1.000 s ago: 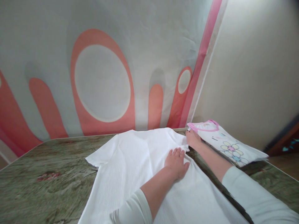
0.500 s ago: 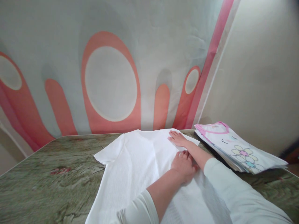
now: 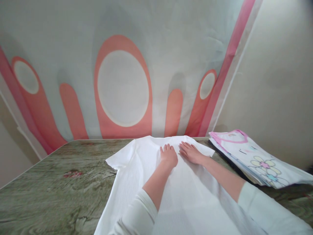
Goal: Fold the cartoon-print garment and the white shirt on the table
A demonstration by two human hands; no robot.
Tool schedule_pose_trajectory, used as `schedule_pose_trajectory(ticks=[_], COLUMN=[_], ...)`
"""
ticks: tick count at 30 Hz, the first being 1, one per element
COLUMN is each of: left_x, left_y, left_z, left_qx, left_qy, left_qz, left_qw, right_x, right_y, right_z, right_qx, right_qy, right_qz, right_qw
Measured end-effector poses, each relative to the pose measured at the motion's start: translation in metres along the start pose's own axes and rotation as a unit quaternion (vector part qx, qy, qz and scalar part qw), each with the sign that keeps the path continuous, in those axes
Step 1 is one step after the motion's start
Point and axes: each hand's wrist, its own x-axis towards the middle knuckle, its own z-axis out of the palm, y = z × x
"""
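A white short-sleeved T-shirt (image 3: 146,176) lies spread on the table, its neckline toward the far edge and its lower part running out of view at the bottom. My left hand (image 3: 169,155) rests on the upper middle of the shirt below the neckline, fingers stretched forward. Just to its right, my right hand (image 3: 191,152) lies flat on the cloth near the right shoulder, fingers pointing left. The two hands are close but apart, and neither grips the fabric. Soft creases run down the shirt's left side.
At the right stands a stack of folded clothes (image 3: 254,156), the top one white with pink trim and printed flowers. The wood-patterned table (image 3: 56,192) reaches back to a wall hanging (image 3: 123,130) with coral shapes. A plain wall (image 3: 274,91) rises on the right.
My left hand has moved from the shirt's right side up and left to below the neckline. My right hand has shifted slightly down. The view has turned a little left.
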Motion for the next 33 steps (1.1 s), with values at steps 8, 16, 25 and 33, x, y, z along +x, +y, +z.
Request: schedule_pose_trajectory(ticks=[8,16,25,33], left_x=[0.003,0.005,0.011,0.012], left_y=[-0.022,-0.023,-0.024,-0.025], left_z=[0.023,0.021,0.021,0.022], left_qx=[0.013,0.017,0.017,0.024], left_qy=[-0.002,0.001,-0.005,0.009], left_qz=[-0.034,-0.039,-0.036,-0.030], left_qw=[0.999,0.999,0.999,0.999], right_x=[-0.021,-0.077,-0.151,-0.113], right_y=[0.004,-0.035,0.005,-0.044], right_z=[-0.007,-0.010,-0.022,-0.030], right_qx=[-0.019,-0.007,-0.041,0.015], right_qy=[-0.008,-0.006,-0.016,-0.001], right_qz=[0.023,-0.072,0.099,-0.028], right_qw=[1.000,0.997,0.994,1.000])
